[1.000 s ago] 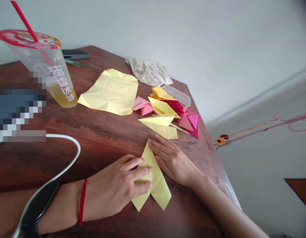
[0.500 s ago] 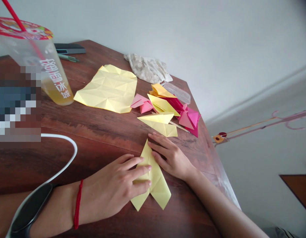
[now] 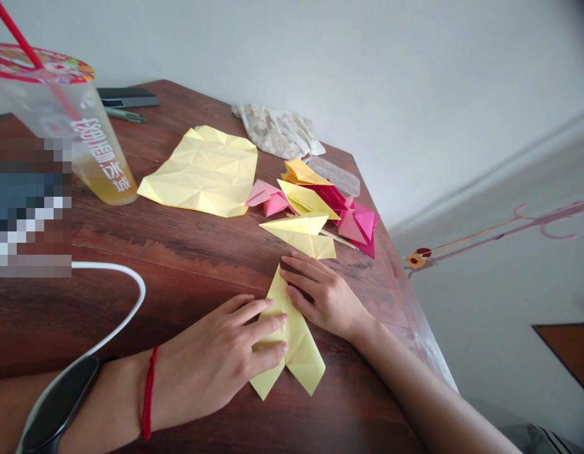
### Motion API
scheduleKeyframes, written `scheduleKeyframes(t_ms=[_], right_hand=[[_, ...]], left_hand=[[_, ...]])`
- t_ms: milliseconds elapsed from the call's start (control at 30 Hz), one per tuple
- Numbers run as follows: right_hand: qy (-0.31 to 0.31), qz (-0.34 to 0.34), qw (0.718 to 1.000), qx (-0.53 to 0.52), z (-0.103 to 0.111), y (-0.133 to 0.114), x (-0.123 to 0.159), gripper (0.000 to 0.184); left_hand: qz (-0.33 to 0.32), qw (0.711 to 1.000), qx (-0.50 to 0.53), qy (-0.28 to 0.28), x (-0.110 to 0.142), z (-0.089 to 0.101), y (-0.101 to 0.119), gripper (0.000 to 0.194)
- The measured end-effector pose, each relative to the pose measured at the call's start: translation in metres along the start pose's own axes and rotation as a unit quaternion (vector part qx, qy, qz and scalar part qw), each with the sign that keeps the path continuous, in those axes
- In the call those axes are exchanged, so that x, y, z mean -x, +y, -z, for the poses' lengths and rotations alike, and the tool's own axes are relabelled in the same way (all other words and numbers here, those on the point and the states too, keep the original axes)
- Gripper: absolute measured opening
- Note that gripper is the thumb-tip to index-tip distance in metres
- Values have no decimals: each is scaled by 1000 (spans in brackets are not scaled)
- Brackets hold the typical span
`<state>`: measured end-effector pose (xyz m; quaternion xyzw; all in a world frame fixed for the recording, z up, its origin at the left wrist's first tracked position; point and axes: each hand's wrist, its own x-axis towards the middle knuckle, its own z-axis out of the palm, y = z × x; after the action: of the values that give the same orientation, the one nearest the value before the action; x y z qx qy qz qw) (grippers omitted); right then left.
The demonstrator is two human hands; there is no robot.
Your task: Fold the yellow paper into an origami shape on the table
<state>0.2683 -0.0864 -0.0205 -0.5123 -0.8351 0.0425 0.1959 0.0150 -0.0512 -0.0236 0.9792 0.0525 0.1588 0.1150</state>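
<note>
A folded pale-yellow paper piece (image 3: 299, 353) with a pointed top and two tails lies on the brown wooden table (image 3: 188, 265). My left hand (image 3: 221, 359) lies flat over its left half, fingers stretched out and pressing it down. My right hand (image 3: 323, 293) rests on the piece's upper right edge, fingers slightly curled and pressing near the tip. A red string and a black band sit on my left wrist.
Beyond lie a yellow folded triangle (image 3: 301, 234), pink and magenta folded pieces (image 3: 353, 221), a creased yellow sheet (image 3: 204, 173), a crumpled cloth (image 3: 275, 131), a clear case (image 3: 337, 175). A drink cup (image 3: 79, 126) with a red straw stands left; white cable (image 3: 124, 284). The table edge runs down the right.
My right hand has drawn back a little along the paper's edge, its fingers curling in. My left hand stays pressed flat. The view has shifted slightly.
</note>
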Motion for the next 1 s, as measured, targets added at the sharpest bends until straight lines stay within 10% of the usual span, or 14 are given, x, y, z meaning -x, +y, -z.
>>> scheduleKeyframes(t_ms=[1000], right_hand=[[-53,-44,991,118,2,-16,-10,36]], left_hand=[[-3,1000,-9,-8,-1,0,1,30]])
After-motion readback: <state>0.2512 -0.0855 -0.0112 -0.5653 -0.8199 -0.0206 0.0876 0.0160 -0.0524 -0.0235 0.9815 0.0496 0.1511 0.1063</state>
